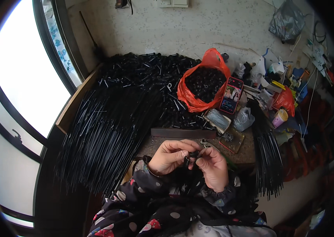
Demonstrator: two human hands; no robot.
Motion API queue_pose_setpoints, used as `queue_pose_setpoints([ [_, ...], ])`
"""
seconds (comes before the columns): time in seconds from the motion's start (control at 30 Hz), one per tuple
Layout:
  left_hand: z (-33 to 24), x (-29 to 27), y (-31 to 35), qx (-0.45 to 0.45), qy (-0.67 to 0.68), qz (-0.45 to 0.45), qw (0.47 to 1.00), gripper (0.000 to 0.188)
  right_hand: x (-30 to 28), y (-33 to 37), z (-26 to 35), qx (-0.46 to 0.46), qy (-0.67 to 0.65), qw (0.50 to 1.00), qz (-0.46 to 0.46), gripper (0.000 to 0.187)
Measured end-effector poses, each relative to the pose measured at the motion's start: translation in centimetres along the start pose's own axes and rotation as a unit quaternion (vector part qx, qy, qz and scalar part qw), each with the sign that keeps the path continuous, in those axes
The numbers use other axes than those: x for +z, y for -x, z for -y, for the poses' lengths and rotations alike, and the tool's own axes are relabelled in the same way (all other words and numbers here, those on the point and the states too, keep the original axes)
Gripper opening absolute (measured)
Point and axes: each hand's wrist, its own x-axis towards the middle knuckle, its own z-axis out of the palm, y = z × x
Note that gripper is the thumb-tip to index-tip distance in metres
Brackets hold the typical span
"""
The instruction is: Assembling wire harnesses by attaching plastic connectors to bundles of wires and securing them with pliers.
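Black part [193,155] seemingly pinched; left hand [169,156], right hand [214,168] curled inward.

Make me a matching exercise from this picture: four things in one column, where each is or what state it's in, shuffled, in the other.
Things
1. Small black part
2. Phone
3. Large open red bag
4. Dark grey plastic bag

Place or state
A. Hanging up high, toward the upper right
B. Filled with small black pieces
C. Held in the fingertips of the left hand and right hand
D. Its screen lit up

Right pairs: 1-C, 2-D, 3-B, 4-A
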Motion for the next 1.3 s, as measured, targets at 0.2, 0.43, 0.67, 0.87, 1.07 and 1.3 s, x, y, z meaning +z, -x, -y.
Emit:
queue_pose_setpoints([
  [0.2, -1.0, 0.3, 0.9, 0.004, -0.065, 0.027, 0.998, 0.014, 0.9, 0.7, 0.2, -0.012, 0.023, 0.999, -0.02, 0.021],
  [0.43, 0.7, 0.6, 0.4, 0.054, 0.027, 0.034, 0.998, 0.013, 0.5, 1.5, -0.1, -0.024, 0.021, 0.999, 0.001, 0.021],
  [0.67, 0.6, 0.6, 0.1, -0.015, 0.025, 0.023, 0.999, 0.012, 0.3, 1.1, 0.2, -0.039, -0.004, 0.999, -0.02, 0.019],
  [0.87, 0.7, 0.6, -0.7, -0.019, 0.016, 0.042, 0.999, 0.008, -0.1, 1.2, 0.3, -0.04, 0.01, 0.998, -0.038, 0.022],
  [1.07, 0.0, 1.2, 0.0, 0.017, -0.108, 0.038, 0.993, 0.007, -1.1, 0.8, 1.9, 0.069, 0.018, 0.995, 0.074, 0.028],
  [1.3, 3.2, 3.2, 2.2, 0.328, -0.548, -0.198, 0.744, 0.016, -0.9, 1.0, 0.5, -0.023, 0.082, 0.995, -0.06, 0.026],
])
